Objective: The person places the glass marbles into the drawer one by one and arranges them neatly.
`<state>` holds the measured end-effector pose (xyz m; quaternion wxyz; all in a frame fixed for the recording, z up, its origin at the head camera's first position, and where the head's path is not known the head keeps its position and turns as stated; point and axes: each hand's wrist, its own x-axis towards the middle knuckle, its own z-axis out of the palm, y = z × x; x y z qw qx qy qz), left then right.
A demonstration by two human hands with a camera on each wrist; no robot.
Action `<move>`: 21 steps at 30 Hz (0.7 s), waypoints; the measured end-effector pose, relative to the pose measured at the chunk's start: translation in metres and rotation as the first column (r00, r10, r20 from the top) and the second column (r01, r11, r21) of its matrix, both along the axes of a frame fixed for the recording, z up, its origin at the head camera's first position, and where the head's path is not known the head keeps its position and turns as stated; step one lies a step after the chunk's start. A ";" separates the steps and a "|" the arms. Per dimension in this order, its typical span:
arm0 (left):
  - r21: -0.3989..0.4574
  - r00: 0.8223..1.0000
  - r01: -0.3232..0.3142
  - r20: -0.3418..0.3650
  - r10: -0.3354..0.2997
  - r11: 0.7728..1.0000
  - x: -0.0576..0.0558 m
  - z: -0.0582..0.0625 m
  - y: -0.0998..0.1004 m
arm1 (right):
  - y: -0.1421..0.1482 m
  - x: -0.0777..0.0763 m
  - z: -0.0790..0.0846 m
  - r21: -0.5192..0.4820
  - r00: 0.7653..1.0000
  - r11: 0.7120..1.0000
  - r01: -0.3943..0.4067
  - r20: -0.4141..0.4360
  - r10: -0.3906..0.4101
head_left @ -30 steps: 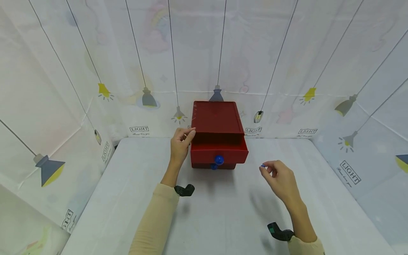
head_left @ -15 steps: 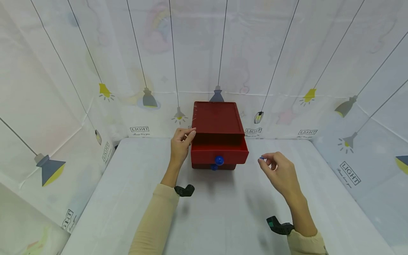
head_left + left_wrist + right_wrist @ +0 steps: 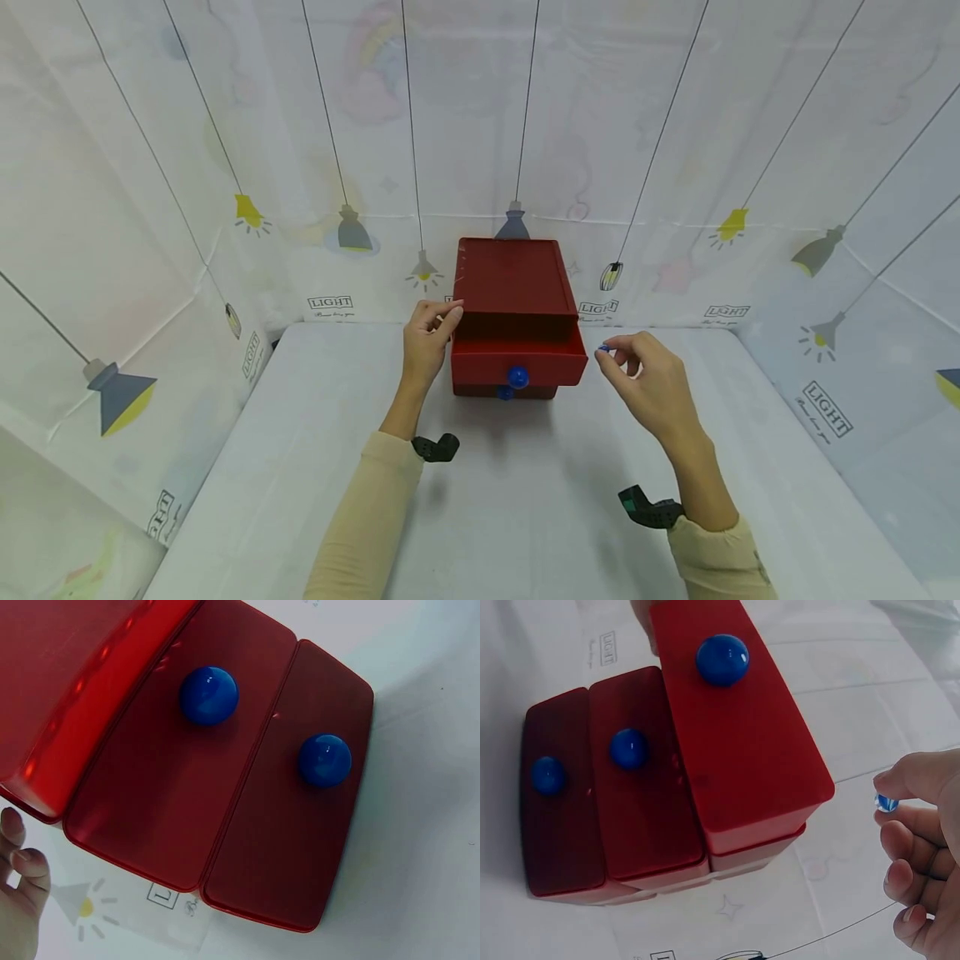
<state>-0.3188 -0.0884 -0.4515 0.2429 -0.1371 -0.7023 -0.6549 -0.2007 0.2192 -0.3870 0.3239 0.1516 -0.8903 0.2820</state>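
A small red cabinet [image 3: 513,279] has three drawers with round blue knobs. Its top drawer [image 3: 480,369] is pulled out; the middle drawer [image 3: 169,765] and bottom drawer [image 3: 289,795] are pushed in. My left hand [image 3: 423,346] rests its fingertips at the cabinet's upper left front edge, fingers fairly straight. Between thumb and index finger, my right hand [image 3: 648,379] pinches a clear glass marble [image 3: 886,802] with blue in it. That hand hovers just right of the pulled-out drawer, apart from it. The drawer's floor is partly hidden under the cabinet top.
The cabinet stands toward the back of a white-covered table [image 3: 510,517]. Behind it hangs a pale curtain [image 3: 600,125] printed with lamps, which also encloses both sides. Each wrist carries a small black camera.
My right hand has moved left and away from me, bringing the marble closer to the pulled-out drawer. The left hand and the cabinet stay in place.
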 end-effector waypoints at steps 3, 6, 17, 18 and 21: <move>-0.004 1.000 -0.002 -0.002 0.002 1.000 0.000 0.000 -0.001 | -0.004 -0.003 0.003 -0.001 1.000 1.000 -0.018 -0.003 0.018; -0.001 1.000 -0.003 -0.002 0.003 1.000 0.000 0.000 -0.001 | -0.007 -0.007 0.005 -0.002 0.999 0.999 -0.035 -0.003 0.035; -0.003 1.000 -0.016 0.020 0.016 1.000 0.003 0.004 0.002 | -0.019 -0.026 0.006 0.019 0.998 0.998 -0.062 0.033 0.062; -0.003 1.000 -0.012 0.020 0.012 1.000 0.006 0.008 0.003 | -0.020 -0.028 0.005 0.024 0.997 0.998 -0.061 0.040 0.060; -0.002 1.000 0.002 0.017 -0.002 1.000 0.016 0.017 0.003 | -0.022 -0.033 0.004 0.041 0.996 0.997 -0.059 0.066 0.056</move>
